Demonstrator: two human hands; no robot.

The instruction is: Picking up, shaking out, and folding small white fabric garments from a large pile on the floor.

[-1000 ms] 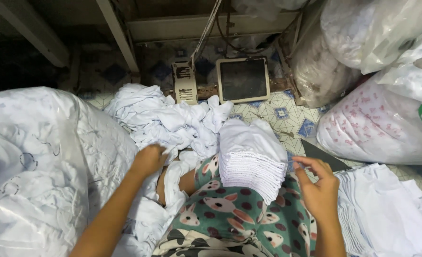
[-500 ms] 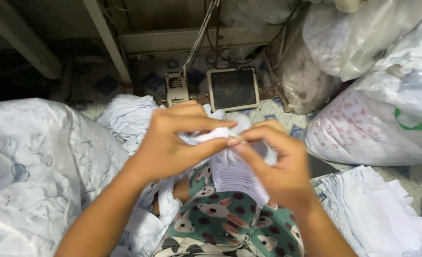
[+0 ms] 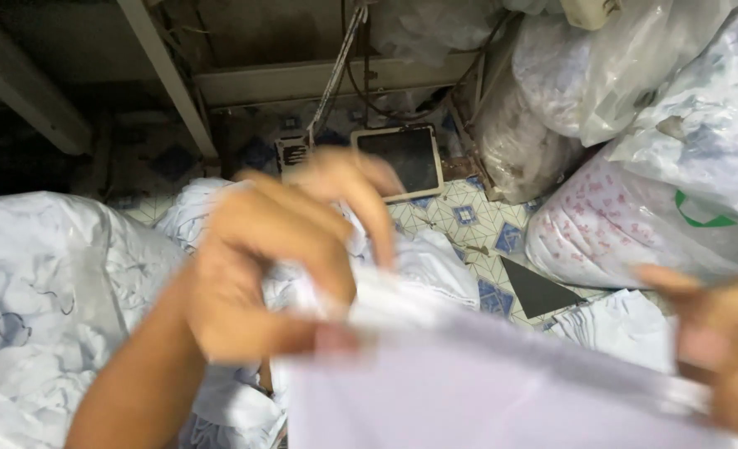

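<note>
The left hand [image 3: 277, 266] pinches the upper left edge of a pale cloth [image 3: 485, 382], thumb and fingers closed on it, while the right hand [image 3: 722, 349] at three o'clock grips the opposite edge, blurred. The cloth is stretched between them low in view, with a white fabric heap [image 3: 44, 299] at nine o'clock, stuffed plastic bags [image 3: 635, 208] at two o'clock, and a dark tablet [image 3: 402, 158] at twelve.

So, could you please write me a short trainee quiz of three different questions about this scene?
1. True or false: both hands grip the white cloth.
2. What lies on the tiled floor beyond the left hand? A) a dark-screened tablet B) a pair of scissors C) a red bucket
3. Which hand shows at the picture's right edge?

Key: 1 true; 2 A; 3 the right hand.
</note>
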